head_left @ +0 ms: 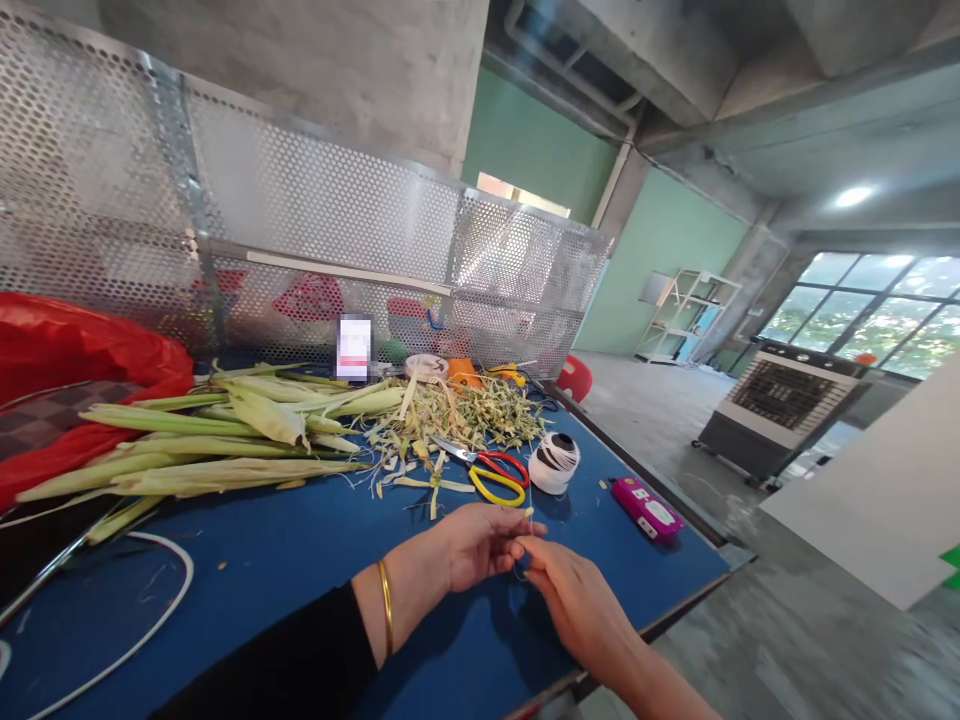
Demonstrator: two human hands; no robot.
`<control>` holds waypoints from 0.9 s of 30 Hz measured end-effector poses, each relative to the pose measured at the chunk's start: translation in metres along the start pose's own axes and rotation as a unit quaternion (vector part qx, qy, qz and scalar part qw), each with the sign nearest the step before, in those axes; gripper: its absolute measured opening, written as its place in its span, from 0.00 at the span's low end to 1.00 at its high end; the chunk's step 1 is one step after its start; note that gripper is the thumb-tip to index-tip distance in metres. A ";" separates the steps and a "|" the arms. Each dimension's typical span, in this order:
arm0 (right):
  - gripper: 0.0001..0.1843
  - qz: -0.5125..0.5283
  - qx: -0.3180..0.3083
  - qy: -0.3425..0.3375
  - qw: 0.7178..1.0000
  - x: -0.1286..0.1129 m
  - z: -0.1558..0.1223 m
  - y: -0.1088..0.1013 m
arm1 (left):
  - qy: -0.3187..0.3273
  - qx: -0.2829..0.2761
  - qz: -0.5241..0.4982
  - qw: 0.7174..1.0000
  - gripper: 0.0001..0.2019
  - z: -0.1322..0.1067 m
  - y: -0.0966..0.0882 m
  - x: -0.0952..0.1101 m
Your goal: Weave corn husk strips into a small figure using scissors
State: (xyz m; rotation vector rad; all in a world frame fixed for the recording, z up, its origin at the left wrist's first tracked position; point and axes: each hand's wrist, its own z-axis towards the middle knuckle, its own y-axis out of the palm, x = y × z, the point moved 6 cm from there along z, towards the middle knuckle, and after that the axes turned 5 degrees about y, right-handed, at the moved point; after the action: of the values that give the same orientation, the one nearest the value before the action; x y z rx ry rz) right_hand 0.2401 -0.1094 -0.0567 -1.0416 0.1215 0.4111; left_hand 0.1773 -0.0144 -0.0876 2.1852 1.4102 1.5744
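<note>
My left hand (480, 545), with a gold bangle at the wrist, pinches a small pale yellow piece (529, 512) that looks like corn husk. Close against it, my right hand (574, 595) has thumb and forefinger pressed together on a thin white thread (531, 490). The thread runs up past the spool of white thread (555, 468), which stands upright on the blue table (300, 570). Just beyond my left hand lie scissors (495, 475) with red and yellow handles, blades pointing left. The exact grip of the lower fingers is partly hidden.
Long corn husks (247, 430) lie at the left, beside a pile of cut husk scraps (465, 415). A purple pack (646, 508) lies near the right edge. A red bag (90, 340), white cable (176, 585), tape roll (427, 367) and perforated metal screen (322, 210) surround the workspace.
</note>
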 end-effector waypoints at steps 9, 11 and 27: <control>0.25 -0.205 0.152 0.302 0.918 0.070 0.050 -0.060 | 0.047 0.084 -0.028 0.995 0.12 -0.006 -0.013 0.005; 0.30 -0.285 0.063 0.347 0.891 0.090 0.075 -0.058 | 0.055 0.095 -0.031 0.993 0.12 -0.009 -0.018 0.009; 0.34 -0.250 -0.164 0.348 0.889 0.136 0.087 -0.069 | 0.084 0.130 -0.039 0.987 0.09 -0.052 -0.061 0.019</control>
State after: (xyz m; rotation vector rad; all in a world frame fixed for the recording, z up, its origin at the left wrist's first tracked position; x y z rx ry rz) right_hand 0.3833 -0.0274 0.0036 -1.4707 0.4241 -0.4466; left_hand 0.1000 0.0125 -0.0845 2.1384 1.8225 1.6650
